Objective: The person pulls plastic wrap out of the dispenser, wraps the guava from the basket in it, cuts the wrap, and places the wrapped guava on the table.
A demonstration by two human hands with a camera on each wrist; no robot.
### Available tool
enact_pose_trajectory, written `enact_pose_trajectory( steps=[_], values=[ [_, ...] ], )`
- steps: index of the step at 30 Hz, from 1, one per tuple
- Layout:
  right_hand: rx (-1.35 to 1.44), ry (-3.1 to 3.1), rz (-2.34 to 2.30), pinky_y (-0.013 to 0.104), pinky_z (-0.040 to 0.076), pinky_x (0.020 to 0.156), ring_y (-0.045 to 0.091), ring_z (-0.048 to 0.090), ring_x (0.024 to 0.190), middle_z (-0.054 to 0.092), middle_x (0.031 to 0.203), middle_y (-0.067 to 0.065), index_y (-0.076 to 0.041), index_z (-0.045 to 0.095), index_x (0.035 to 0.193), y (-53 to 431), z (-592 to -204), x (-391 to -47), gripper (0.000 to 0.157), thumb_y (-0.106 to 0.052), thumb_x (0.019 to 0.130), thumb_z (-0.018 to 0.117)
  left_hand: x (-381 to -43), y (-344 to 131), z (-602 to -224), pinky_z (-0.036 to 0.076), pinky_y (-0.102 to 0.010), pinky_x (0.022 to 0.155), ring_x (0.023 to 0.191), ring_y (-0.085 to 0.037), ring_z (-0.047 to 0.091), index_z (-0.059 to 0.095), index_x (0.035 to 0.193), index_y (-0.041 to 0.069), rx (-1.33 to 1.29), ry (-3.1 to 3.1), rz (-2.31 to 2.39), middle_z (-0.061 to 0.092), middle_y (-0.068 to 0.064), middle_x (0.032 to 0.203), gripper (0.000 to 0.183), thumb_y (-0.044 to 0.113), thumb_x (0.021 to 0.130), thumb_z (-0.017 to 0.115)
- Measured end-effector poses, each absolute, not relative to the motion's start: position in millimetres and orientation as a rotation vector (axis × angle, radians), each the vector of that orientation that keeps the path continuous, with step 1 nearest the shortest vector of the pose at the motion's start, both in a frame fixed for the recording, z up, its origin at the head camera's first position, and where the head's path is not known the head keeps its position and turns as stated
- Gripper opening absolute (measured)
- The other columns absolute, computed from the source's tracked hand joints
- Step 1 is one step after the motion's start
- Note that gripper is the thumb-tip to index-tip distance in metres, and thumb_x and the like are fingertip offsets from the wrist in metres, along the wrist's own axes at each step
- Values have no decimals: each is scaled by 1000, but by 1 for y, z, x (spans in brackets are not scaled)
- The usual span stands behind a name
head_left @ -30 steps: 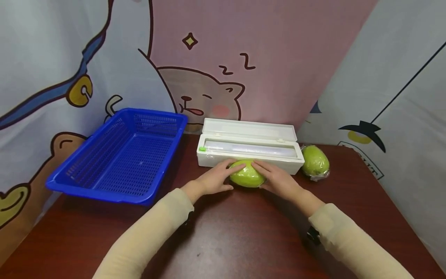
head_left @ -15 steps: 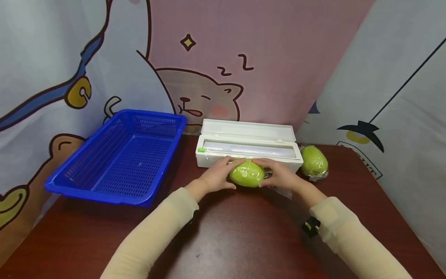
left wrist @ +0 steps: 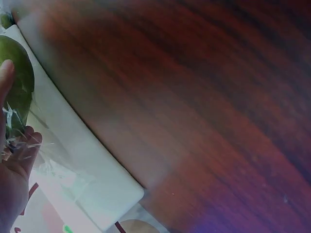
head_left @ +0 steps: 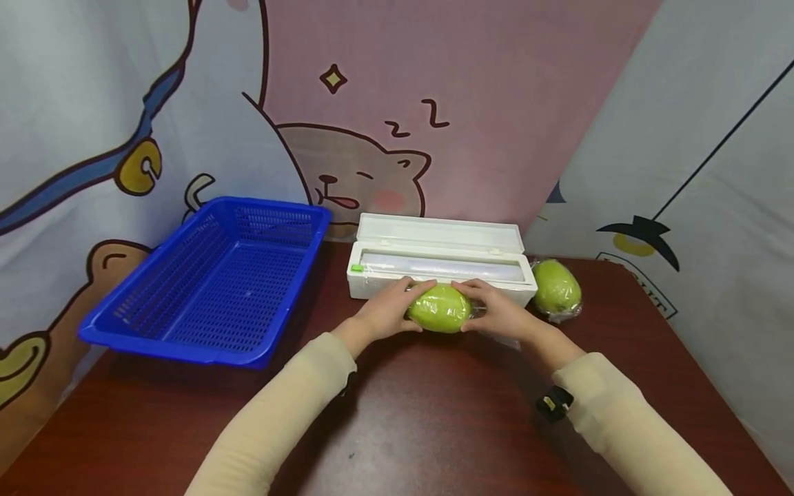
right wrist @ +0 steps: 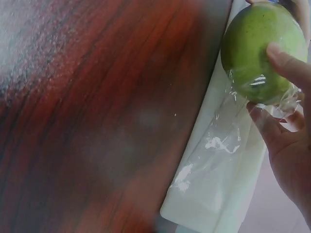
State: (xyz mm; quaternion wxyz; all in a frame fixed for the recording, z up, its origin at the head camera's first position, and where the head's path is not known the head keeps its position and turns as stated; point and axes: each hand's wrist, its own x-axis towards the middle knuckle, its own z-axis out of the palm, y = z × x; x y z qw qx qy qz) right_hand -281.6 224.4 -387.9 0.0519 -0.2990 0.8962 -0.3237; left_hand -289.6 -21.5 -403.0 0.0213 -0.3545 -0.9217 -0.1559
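A green mango [head_left: 440,308], wrapped in shiny cling film, is between both hands in the head view, just in front of the white cling film dispenser [head_left: 372,286]. My left hand [head_left: 383,311] grips its left end, thumb at the near side and fingers over the top. At the right end my right hand [head_left: 504,317] holds it the same way. In the right wrist view loose film [right wrist: 214,145] trails from the mango past the fingers, over the dispenser's white wall. The left wrist view catches the mango [left wrist: 19,82] and hand only at its left edge.
The dispenser's lid [head_left: 440,233] stands open, a film roll [head_left: 443,266] inside. A second wrapped green mango [head_left: 557,288] lies at its right end. On the left stands a blue plastic basket [head_left: 248,355]. A patterned cloth [head_left: 484,138] hangs behind the dark wooden table [head_left: 397,427].
My right hand has shifted from lying along the mango's right end to holding it with thumb and fingers spread apart. A flap of film now shows under that hand. The mango has hardly moved.
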Motion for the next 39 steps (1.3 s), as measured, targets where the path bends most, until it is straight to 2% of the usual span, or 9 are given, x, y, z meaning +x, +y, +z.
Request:
enact_pose_trajectory(
  steps=[4,9,11,15,18,22,27,32,39],
  values=[
    [-904,2722,-963,41,51,90,38,49,120,41,137,25,3,33,142,224,-386,-278,81,-6,74,77,-292,-22,-400,47,-38,95,114,-24,53,31,145,24,-1116,-2864,-533,47,-9,126,83,34,77,76],
    [-879,2861,-806,51,39,102,40,40,129,34,145,26,3,21,147,224,-377,-269,88,-19,80,73,-295,-23,-398,47,-38,94,110,-23,55,34,143,23,-1140,-2834,-542,50,-9,122,83,35,74,78],
    [-948,2992,-756,53,37,102,40,40,129,38,143,25,3,25,145,224,-373,-263,84,-20,80,73,-296,-24,-397,46,-38,95,110,-23,54,35,143,21,-1151,-2822,-535,52,-9,122,83,36,74,78],
    [-1346,3173,-549,49,45,94,35,50,119,50,132,21,2,43,136,220,-373,-252,69,-19,78,74,-298,-26,-395,44,-39,98,113,-25,53,36,143,19,-1168,-2809,-549,53,-11,124,84,37,73,79],
    [-1524,3163,-362,45,48,93,32,51,117,49,132,19,3,44,135,217,-380,-248,72,-22,75,77,-298,-27,-392,44,-40,97,113,-26,51,37,142,17,-1162,-2809,-543,54,-12,125,84,38,72,79],
    [-1445,3157,-319,45,46,95,34,47,122,43,136,21,4,37,139,220,-391,-254,84,-21,72,81,-297,-27,-389,44,-41,95,108,-26,50,38,141,17,-1150,-2794,-447,56,-10,122,84,42,72,78],
    [-1505,3163,-379,47,46,93,37,46,120,44,133,24,6,38,137,225,-400,-261,88,-13,65,84,-298,-27,-393,42,-41,95,110,-26,46,40,140,19,-1138,-2731,-360,49,-8,124,83,45,70,78],
    [-1482,3178,-384,48,45,95,37,45,120,43,134,24,5,35,138,221,-402,-264,93,-17,64,86,-301,-27,-393,43,-40,93,110,-22,46,43,138,16,-1163,-2673,-394,47,-5,122,83,43,68,80],
    [-1375,3215,-426,47,44,97,35,48,118,46,129,22,2,38,134,216,-401,-269,87,-16,63,86,-300,-28,-391,44,-40,94,108,-22,50,38,143,10,-1210,-2664,-439,50,-6,120,88,41,71,79]
  ],
)
